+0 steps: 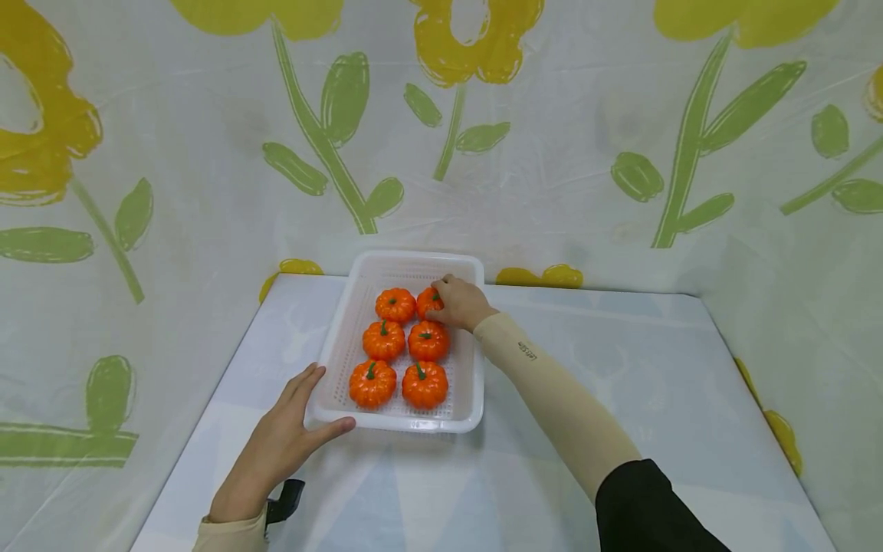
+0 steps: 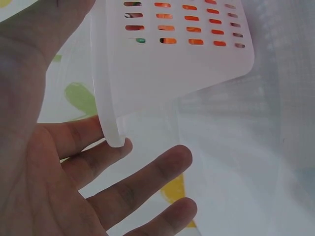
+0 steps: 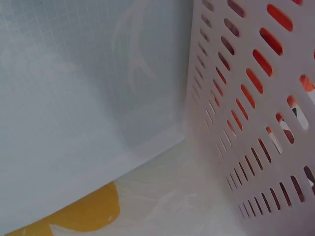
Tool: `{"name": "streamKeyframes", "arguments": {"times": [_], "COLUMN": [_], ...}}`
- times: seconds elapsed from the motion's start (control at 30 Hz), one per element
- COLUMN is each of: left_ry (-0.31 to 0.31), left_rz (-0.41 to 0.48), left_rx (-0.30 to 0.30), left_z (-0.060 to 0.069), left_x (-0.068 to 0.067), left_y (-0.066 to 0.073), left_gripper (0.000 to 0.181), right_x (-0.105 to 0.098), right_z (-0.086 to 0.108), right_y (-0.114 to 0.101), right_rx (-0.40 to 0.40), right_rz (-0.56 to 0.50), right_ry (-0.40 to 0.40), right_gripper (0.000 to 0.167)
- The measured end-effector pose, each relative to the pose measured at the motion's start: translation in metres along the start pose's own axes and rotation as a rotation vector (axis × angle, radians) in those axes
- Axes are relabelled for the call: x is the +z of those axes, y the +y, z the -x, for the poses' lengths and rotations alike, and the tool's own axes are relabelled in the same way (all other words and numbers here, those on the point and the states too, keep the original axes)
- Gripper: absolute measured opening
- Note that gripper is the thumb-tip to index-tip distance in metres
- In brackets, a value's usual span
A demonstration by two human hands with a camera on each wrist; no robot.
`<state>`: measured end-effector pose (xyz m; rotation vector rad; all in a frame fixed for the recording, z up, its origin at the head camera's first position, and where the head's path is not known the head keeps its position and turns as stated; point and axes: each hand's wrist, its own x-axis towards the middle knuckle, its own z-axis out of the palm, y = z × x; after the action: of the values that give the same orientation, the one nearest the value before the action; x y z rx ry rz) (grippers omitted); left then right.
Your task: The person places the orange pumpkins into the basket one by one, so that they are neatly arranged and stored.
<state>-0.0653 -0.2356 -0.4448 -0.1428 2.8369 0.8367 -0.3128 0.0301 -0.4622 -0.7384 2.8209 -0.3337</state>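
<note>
A white plastic basket [image 1: 471,391] with slotted walls holds several small orange toy pumpkins with green stems, set in two columns; one front pumpkin [image 1: 425,385] sits near the right. My right hand [image 1: 464,302] reaches into the basket and grips the far right pumpkin [image 1: 426,300], partly covering it. At the near left corner, my left hand [image 1: 286,433] touches the rim with spread, fairly straight fingers. The left wrist view shows this hand [image 2: 64,172] at the basket rim [image 2: 106,98]. In the right wrist view the basket wall [image 3: 211,98] hides the right hand.
The basket stands on a pale, patterned tabletop [image 1: 586,368], towards its far left. Behind the table and at its sides hang white cloths [image 1: 552,153] printed with yellow flowers and green leaves. A black strap piece [image 1: 286,501] sits at the left wrist.
</note>
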Motion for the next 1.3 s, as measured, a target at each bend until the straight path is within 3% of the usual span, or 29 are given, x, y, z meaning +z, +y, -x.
{"name": "streamKeyframes", "arguments": {"times": [0.1,0.3,0.4,0.53,0.7,0.87,1.07,1.3], "left_ry": [-0.001,-0.008,-0.020,-0.027,-0.029,-0.043,-0.034,-0.008], "left_rz": [-0.003,-0.012,-0.014,-0.010,-0.013,-0.012,-0.037,-0.050], "left_rx": [0.003,-0.006,-0.016,-0.015,-0.010,-0.022,-0.030,-0.010], "left_z": [-0.001,-0.004,-0.005,-0.006,-0.009,-0.008,-0.006,-0.004], "left_x": [0.000,-0.002,-0.001,0.000,0.001,0.001,0.002,0.004], "left_y": [0.000,-0.002,-0.003,-0.004,-0.004,-0.003,-0.005,-0.009], "left_gripper": [0.122,0.123,0.124,0.123,0.123,0.123,0.123,0.123], "right_x": [0.001,0.005,0.008,0.014,0.019,0.022,0.026,0.036], "right_z": [0.001,0.006,0.015,0.036,0.076,0.128,0.192,0.253], "right_y": [0.001,0.006,0.011,0.022,0.045,0.078,0.120,0.158], "right_rx": [-0.009,-0.060,-0.102,-0.111,-0.047,0.022,0.176,0.310], "right_rz": [-0.075,-0.342,-0.391,-0.423,-0.462,-0.341,-0.196,-0.170], "right_ry": [0.063,0.260,0.342,0.459,0.550,0.564,0.466,0.424], "right_gripper": [0.060,0.044,0.042,0.043,0.046,0.056,0.071,0.076]}}
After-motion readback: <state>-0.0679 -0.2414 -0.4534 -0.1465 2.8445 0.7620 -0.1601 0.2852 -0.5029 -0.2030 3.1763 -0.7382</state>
